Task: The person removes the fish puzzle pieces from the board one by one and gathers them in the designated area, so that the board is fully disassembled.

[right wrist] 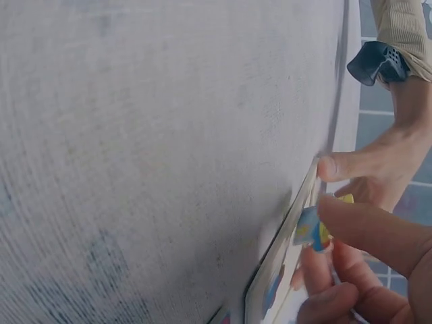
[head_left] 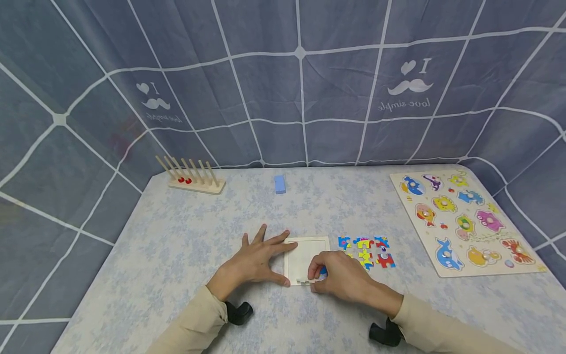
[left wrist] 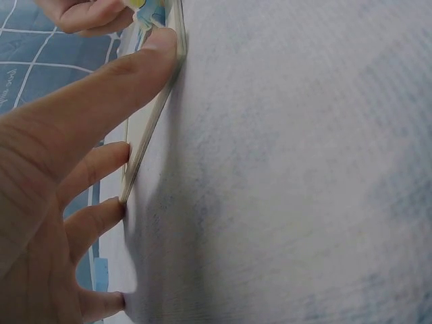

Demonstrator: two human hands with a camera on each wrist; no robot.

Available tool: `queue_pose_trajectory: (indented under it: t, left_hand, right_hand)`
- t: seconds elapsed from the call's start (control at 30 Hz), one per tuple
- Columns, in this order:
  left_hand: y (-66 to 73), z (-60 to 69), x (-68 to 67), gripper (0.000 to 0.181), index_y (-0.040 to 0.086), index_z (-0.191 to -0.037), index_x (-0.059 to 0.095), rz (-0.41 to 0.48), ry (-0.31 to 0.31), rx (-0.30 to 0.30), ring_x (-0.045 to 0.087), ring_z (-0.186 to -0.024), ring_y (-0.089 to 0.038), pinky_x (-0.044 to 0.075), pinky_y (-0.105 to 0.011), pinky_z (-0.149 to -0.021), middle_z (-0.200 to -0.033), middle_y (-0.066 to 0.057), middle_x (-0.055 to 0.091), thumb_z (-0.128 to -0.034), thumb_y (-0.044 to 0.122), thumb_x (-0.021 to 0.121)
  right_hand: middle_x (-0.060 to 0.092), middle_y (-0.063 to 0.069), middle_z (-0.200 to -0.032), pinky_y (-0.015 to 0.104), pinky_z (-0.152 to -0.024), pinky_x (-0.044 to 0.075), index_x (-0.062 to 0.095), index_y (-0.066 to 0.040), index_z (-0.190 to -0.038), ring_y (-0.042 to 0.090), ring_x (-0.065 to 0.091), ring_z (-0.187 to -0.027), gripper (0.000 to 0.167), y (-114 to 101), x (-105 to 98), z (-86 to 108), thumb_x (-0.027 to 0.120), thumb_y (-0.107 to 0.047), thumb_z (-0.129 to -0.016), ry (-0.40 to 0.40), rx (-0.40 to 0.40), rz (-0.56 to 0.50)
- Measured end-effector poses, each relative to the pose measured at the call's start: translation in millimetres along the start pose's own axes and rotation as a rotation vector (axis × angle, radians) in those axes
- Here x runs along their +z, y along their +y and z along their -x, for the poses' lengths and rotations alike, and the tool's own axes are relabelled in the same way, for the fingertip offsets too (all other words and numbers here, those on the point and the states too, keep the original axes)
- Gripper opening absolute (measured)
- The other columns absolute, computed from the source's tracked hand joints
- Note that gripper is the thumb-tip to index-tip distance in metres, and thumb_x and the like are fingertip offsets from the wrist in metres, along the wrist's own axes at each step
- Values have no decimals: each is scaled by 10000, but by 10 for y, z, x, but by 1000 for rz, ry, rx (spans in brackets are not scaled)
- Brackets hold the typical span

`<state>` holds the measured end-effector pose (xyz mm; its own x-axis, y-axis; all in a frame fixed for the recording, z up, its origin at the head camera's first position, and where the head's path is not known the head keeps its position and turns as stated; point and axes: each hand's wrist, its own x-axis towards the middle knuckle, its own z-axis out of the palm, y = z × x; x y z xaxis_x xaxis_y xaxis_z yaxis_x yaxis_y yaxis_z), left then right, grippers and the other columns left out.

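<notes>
A small pale wooden puzzle tray (head_left: 304, 256) lies in front of me. My left hand (head_left: 258, 255) is spread at its left side, with straight fingers and thumb touching the rim. Over the lower right part of the tray, my right hand (head_left: 342, 276) pinches a blue and yellow puzzle piece (right wrist: 312, 226) between thumb and fingers, tilted above the tray. Another piece with blue on it (right wrist: 273, 291) shows in the tray in the right wrist view. Several colourful jigsaw pieces (head_left: 384, 260) lie on the table right of the tray, partly hidden by my right hand.
A wooden board with sea-animal knob pieces (head_left: 468, 226) lies at the right. At the back left stands a peg rack (head_left: 201, 186) with two red beads (head_left: 184, 180). A blue block (head_left: 280, 184) sits at the back middle. A grey-blue curtain (head_left: 274, 88) hangs behind the table.
</notes>
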<state>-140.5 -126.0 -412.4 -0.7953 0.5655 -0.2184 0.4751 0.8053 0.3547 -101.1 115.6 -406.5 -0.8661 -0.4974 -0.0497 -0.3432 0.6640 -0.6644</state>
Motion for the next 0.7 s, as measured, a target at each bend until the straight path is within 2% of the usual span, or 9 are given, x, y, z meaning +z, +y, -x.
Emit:
queue_pose_trajectory:
  t: [0.13,0.3,0.4,0.47,0.6,0.7]
  left_hand:
    - [0,-2,2,876,350,-1465,479,-3,1,-3,42,-1445,-513,71,-813,-998,-1609,43,252,-693,622,790]
    - [0,-11,8,880,358,-1466,475,-8,-4,-7,46,-1446,-510,79,-813,-998,-1610,47,251,-690,632,787]
    - [0,-17,11,882,363,-1468,470,-14,-7,-12,45,-1449,-505,85,-811,-1000,-1611,48,247,-691,637,784]
    - [-1,-19,12,881,363,-1468,470,-15,-7,-13,45,-1450,-504,85,-810,-1001,-1611,47,247,-692,639,783]
    - [-4,-16,11,880,355,-1467,475,-8,-3,-10,40,-1451,-501,75,-808,-1005,-1611,44,248,-692,632,787]
    - [-9,-12,12,882,349,-1467,477,-6,3,-5,42,-1450,-503,73,-809,-1004,-1610,45,250,-691,626,792]
  right_hand:
    - [623,-183,-742,251,-529,415,699,-263,-793,32,513,-589,143,22,-6,-26,797,-160,-802,40,3,-63]
    - [702,-70,-796,250,-443,411,723,-160,-875,125,504,-473,56,76,-58,-54,752,-120,-848,47,46,-271]
    - [738,1,-816,260,-420,415,720,-103,-978,162,504,-452,127,126,-109,-50,756,-136,-860,42,70,-388]
    - [749,20,-818,244,-406,373,721,-80,-1028,153,442,-421,191,165,-148,-35,764,-153,-856,44,95,-445]
    - [747,38,-799,212,-390,261,747,-89,-1059,109,306,-389,230,254,-225,35,774,-173,-846,48,163,-487]
    - [721,91,-736,205,-394,229,763,-94,-1058,103,278,-388,232,336,-277,118,776,-172,-840,50,199,-497]
